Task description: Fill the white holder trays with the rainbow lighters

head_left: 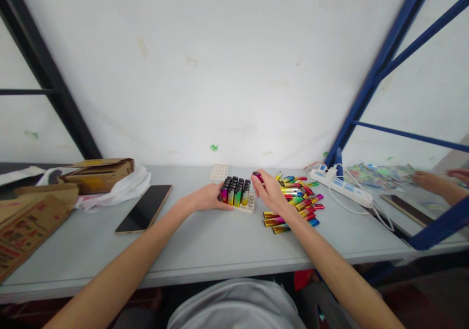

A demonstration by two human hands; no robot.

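Grey shirt at six o'clock. Left hand, half-curled, grips rack; right hand, fingertips together, pinches lighter, pile at four o'clock.

Left of the left hand, a phone lies flat, dark screen up, angled on the gray tabletop. Farther left, a small cardboard box stands against a crumpled white plastic bag. At the far left, a larger printed carton shows a raised flap. A black metal frame rises behind these items.

Right of the right hand, a white power strip carries a plugged-in adapter beside a blue metal frame. Beyond the strip: clear printed packets, a co-worker's hand and a second flat device. Ahead of both hands, the white wall bears a green mark.
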